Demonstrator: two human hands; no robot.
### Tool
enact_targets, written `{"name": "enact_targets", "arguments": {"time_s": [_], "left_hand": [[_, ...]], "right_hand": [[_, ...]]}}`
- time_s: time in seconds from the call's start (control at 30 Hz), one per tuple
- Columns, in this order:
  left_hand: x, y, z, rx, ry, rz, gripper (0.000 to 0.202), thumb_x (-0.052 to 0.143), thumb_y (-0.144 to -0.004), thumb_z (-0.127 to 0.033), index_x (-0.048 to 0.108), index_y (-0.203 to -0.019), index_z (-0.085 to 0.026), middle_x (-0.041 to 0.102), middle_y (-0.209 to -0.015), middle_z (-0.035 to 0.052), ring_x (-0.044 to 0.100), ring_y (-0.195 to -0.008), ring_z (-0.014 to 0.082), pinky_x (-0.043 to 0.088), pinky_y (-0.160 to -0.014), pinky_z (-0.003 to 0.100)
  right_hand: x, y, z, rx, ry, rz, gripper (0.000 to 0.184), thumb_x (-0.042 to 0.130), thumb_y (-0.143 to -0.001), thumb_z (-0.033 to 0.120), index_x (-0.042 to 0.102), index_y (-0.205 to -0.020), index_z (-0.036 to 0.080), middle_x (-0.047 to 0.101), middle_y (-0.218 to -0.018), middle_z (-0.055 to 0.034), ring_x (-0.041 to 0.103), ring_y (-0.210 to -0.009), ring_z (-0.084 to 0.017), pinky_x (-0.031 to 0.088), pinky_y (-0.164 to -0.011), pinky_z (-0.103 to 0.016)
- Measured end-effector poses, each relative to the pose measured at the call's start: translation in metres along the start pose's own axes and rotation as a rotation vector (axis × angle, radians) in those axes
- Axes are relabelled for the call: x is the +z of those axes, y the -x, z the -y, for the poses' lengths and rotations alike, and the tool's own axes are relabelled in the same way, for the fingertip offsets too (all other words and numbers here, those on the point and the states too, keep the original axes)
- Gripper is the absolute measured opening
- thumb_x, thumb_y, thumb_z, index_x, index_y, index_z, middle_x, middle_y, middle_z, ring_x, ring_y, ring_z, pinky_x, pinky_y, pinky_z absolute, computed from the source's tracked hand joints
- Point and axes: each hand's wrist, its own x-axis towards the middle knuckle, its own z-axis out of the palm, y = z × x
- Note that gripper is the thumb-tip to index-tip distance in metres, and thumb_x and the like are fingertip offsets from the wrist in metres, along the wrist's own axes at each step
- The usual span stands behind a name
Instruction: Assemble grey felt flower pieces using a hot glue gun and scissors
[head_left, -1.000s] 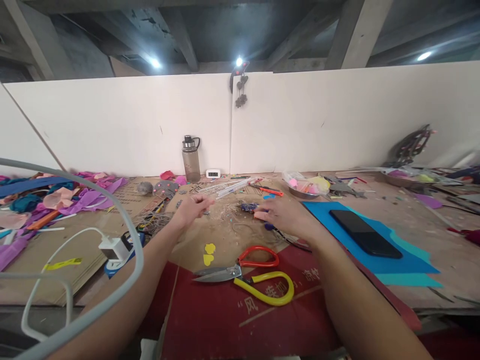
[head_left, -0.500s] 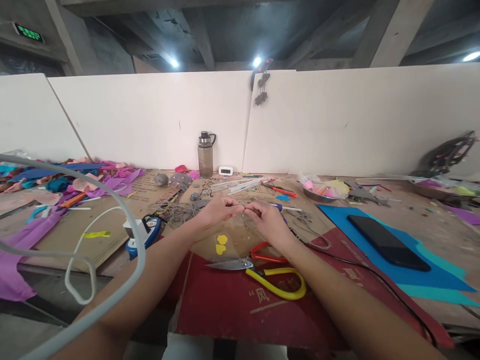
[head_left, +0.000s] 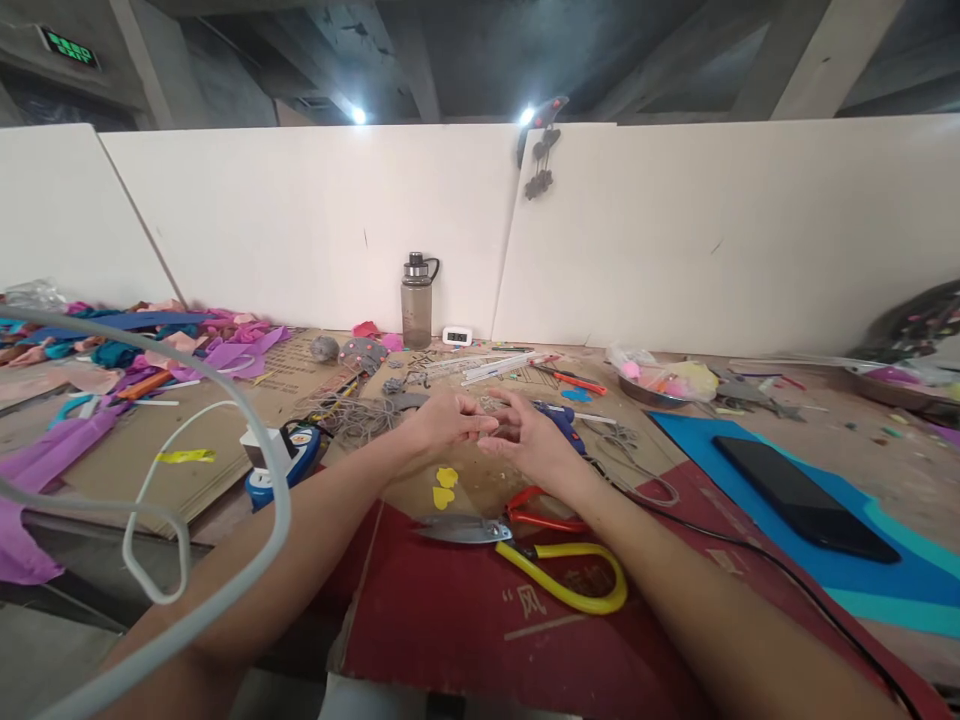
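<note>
My left hand is over the middle of the work surface, thumb and fingers pinched together; whatever lies between them is too small to make out. Close against its fingertips is my right hand, its fingers loosely apart with nothing visible in them. Below the hands lie two small yellow cut pieces. Nearer me rests a pair of scissors with one red and one yellow handle, blades pointing left. A blue glue gun is partly hidden behind my right hand.
Tangled grey cord and a blue power strip lie to the left. A white cable loops across the left foreground. A bottle stands by the white partition. A phone rests on blue sheets at right.
My right fingers have spread from a pinch and come closer to the left fingertips. The left hand stays pinched. The camera view has shifted slightly.
</note>
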Motion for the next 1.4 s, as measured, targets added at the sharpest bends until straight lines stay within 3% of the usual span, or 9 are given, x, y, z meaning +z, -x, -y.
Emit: {"name": "enact_targets", "arguments": {"time_s": [0.2,0.37,0.57,0.67,0.77,0.8,0.97,1.17,1.4], "left_hand": [[-0.008,-0.005,0.008,-0.022,0.090,-0.036,0.042,0.070,-0.068,-0.054,0.058,-0.060,-0.014,0.049,-0.050,-0.0028,0.036,-0.043,0.0054,0.025,-0.044,0.021],[-0.017,-0.008,0.010,-0.074,0.232,-0.115,0.043,0.077,-0.062,-0.052,0.056,-0.058,-0.014,0.048,-0.049,-0.0031,0.032,-0.040,0.0030,0.021,-0.041,0.020],[-0.019,-0.005,0.005,-0.046,0.261,-0.087,0.041,0.076,-0.062,-0.051,0.059,-0.061,-0.013,0.051,-0.051,-0.0033,0.038,-0.041,0.0037,0.025,-0.041,0.019],[-0.020,-0.003,0.008,-0.020,0.169,-0.073,0.039,0.076,-0.062,-0.049,0.060,-0.061,-0.013,0.053,-0.051,-0.0025,0.039,-0.041,0.0043,0.027,-0.041,0.019],[-0.017,-0.001,0.008,0.018,0.044,-0.044,0.038,0.076,-0.064,-0.048,0.060,-0.057,-0.013,0.051,-0.048,-0.0025,0.038,-0.040,0.0046,0.027,-0.042,0.020],[-0.016,-0.001,0.007,0.024,0.011,-0.034,0.038,0.075,-0.064,-0.048,0.060,-0.057,-0.013,0.051,-0.047,-0.0025,0.038,-0.040,0.0048,0.027,-0.042,0.020],[-0.017,-0.002,0.003,-0.033,0.022,-0.072,0.039,0.073,-0.068,-0.047,0.057,-0.055,-0.013,0.051,-0.047,-0.0016,0.038,-0.039,0.0046,0.026,-0.040,0.020],[-0.029,-0.004,0.012,-0.068,0.166,-0.041,0.040,0.077,-0.066,-0.045,0.057,-0.055,-0.012,0.051,-0.048,-0.0005,0.035,-0.037,0.0030,0.018,-0.037,0.019],[-0.035,-0.008,0.018,-0.163,0.194,-0.122,0.037,0.078,-0.066,-0.044,0.062,-0.061,-0.011,0.050,-0.048,-0.0023,0.033,-0.035,0.0018,0.018,-0.036,0.018]], "right_hand": [[0.003,0.000,0.005,-0.138,0.249,-0.094,0.019,0.056,-0.081,0.031,0.066,-0.093,0.019,0.069,-0.086,-0.0046,0.060,-0.076,-0.017,0.047,-0.071,-0.031],[-0.002,0.002,0.016,-0.153,0.277,-0.257,0.018,0.058,-0.077,0.032,0.069,-0.083,0.019,0.067,-0.078,-0.0032,0.053,-0.068,-0.015,0.041,-0.067,-0.029],[-0.008,-0.001,0.010,-0.071,0.203,-0.186,0.027,0.055,-0.079,0.041,0.068,-0.076,0.018,0.062,-0.067,0.0009,0.051,-0.062,-0.013,0.039,-0.061,-0.026],[-0.006,-0.002,0.009,0.008,0.312,-0.126,0.035,0.065,-0.073,0.041,0.067,-0.097,0.016,0.064,-0.075,-0.0013,0.055,-0.065,-0.014,0.043,-0.064,-0.028],[0.000,-0.006,0.014,0.024,0.300,-0.117,0.073,0.078,-0.062,0.032,0.051,-0.128,0.016,0.066,-0.102,-0.0082,0.060,-0.072,-0.015,0.048,-0.067,-0.030],[0.002,-0.007,0.017,0.023,0.258,-0.082,0.073,0.077,-0.064,0.029,0.048,-0.130,0.018,0.065,-0.106,-0.0090,0.061,-0.071,-0.014,0.049,-0.067,-0.030],[0.010,-0.017,0.026,-0.064,0.302,0.052,0.015,0.054,-0.082,0.021,0.063,-0.093,0.019,0.068,-0.085,-0.0029,0.059,-0.071,-0.014,0.044,-0.068,-0.028],[0.013,-0.014,0.020,-0.084,0.459,-0.074,0.025,0.044,-0.087,0.033,0.063,-0.076,0.019,0.061,-0.071,-0.0007,0.050,-0.066,-0.015,0.036,-0.065,-0.028],[0.017,0.003,0.015,0.008,0.371,0.125,0.024,0.054,-0.081,0.039,0.065,-0.072,0.020,0.051,-0.057,0.0037,0.042,-0.054,-0.012,0.030,-0.054,-0.025]]}}
